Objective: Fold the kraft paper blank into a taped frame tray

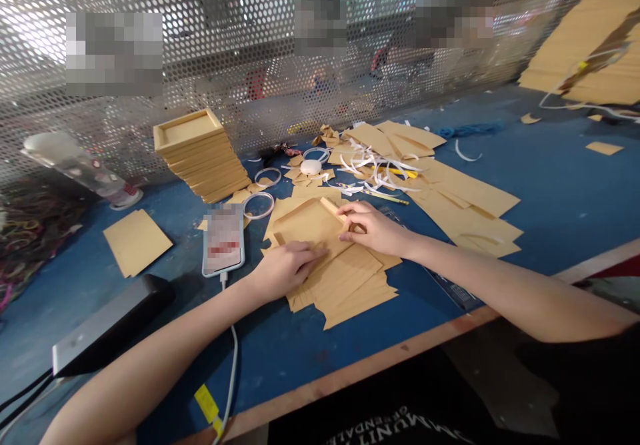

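A shallow tan paper box [305,221] with raised, folded sides lies in front of me on a loose pile of flat kraft paper sheets [357,291]. My right hand [373,228] pinches the folded wall at the box's right corner between thumb and fingers. At the near side, my left hand [285,268] has its fingers bent together over the box's edge; its thumb is hidden. Behind and to the left stands a tall, leaning stack of finished-looking paper box trays [203,161], nested or piled on one another.
Left of the pile lies a phone [223,241] on a white cable, beside a black power bank-like block [115,325] and paper sheets [137,241]. White peeled strips [375,165], tape rings [259,206] and flat blanks [465,191] lie behind. A perforated metal screen [210,51] bounds the table.
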`<move>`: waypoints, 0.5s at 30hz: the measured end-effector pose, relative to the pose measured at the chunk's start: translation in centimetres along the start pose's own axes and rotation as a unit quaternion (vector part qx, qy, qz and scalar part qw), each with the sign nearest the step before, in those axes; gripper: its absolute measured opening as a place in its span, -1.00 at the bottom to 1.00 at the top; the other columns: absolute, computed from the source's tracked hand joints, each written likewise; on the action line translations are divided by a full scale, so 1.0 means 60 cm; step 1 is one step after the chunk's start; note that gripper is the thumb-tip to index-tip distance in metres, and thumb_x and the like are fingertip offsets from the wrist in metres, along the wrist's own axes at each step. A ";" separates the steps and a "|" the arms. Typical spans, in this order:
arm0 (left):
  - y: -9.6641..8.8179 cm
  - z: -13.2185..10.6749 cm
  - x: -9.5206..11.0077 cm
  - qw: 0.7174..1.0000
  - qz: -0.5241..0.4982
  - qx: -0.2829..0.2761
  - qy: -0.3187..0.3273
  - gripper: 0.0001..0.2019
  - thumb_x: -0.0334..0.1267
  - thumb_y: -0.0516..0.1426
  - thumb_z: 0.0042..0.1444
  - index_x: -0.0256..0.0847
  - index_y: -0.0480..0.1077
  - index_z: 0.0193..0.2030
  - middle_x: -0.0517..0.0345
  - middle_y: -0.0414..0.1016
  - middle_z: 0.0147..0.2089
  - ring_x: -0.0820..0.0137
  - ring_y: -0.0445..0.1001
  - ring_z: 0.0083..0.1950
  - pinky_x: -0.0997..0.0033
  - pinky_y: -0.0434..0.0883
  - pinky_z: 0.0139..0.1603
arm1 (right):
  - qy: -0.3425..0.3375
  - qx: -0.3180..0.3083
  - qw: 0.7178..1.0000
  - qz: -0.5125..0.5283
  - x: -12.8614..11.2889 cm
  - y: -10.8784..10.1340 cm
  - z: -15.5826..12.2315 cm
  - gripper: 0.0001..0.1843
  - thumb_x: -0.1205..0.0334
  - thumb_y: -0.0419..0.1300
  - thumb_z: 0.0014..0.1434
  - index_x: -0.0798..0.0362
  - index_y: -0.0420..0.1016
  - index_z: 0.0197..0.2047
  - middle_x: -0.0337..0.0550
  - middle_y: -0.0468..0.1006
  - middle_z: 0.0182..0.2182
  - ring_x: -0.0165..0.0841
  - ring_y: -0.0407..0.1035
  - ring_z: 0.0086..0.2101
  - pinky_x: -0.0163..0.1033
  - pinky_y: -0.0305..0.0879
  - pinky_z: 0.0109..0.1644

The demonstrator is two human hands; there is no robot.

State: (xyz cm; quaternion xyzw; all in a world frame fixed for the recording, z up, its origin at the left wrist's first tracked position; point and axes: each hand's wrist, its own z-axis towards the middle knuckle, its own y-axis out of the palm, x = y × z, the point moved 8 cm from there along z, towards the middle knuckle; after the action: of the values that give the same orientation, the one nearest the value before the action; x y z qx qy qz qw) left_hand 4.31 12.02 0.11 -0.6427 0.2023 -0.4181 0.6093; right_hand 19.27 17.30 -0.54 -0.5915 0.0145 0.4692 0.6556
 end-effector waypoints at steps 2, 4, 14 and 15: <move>-0.001 0.001 0.004 1.000 0.012 -0.007 0.003 -0.63 -0.38 -0.07 0.29 -0.23 0.36 0.17 0.03 0.52 -0.21 0.35 0.51 -0.16 0.40 0.45 -0.17 | -0.001 -0.002 1.000 0.004 0.001 0.003 -0.001 -0.81 0.13 0.23 0.17 0.01 0.41 -0.42 0.00 0.41 0.06 -0.13 0.24 0.12 0.12 0.17 0.20; -0.002 0.002 0.008 1.000 0.022 -0.013 0.009 -0.62 -0.38 -0.09 0.29 -0.25 0.37 0.17 0.02 0.51 -0.22 0.35 0.50 -0.18 0.40 0.45 -0.19 | 0.001 -0.001 1.000 0.011 0.002 0.006 0.000 -0.81 0.11 0.23 0.17 0.00 0.41 -0.41 0.00 0.41 0.05 -0.14 0.25 0.12 0.11 0.18 0.20; -0.003 0.002 0.015 0.998 0.047 -0.013 0.041 -0.62 -0.38 -0.11 0.31 -0.30 0.38 0.16 0.00 0.48 -0.26 0.32 0.50 -0.21 0.38 0.44 -0.23 | 0.228 0.092 0.965 -0.087 0.061 -0.115 -0.036 -0.64 -0.15 0.17 0.13 0.00 0.47 -0.30 -0.04 0.56 -0.29 -0.17 0.44 -0.28 -0.05 0.33 -0.22; -0.002 0.002 0.014 0.998 0.047 -0.014 0.041 -0.62 -0.39 -0.10 0.31 -0.30 0.38 0.16 0.00 0.48 -0.26 0.32 0.50 -0.21 0.38 0.44 -0.23 | 0.280 0.060 0.951 -0.120 0.079 -0.119 -0.050 -0.58 -0.21 0.22 0.04 0.00 0.47 -0.33 -0.03 0.56 -0.34 -0.16 0.44 -0.35 -0.07 0.30 -0.31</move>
State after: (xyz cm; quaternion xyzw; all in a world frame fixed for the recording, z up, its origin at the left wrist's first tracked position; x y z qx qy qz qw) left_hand 4.83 11.45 0.48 -0.6231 0.2632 -0.4124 0.6103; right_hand 28.06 18.75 1.25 -0.6560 0.1543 0.2008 0.7110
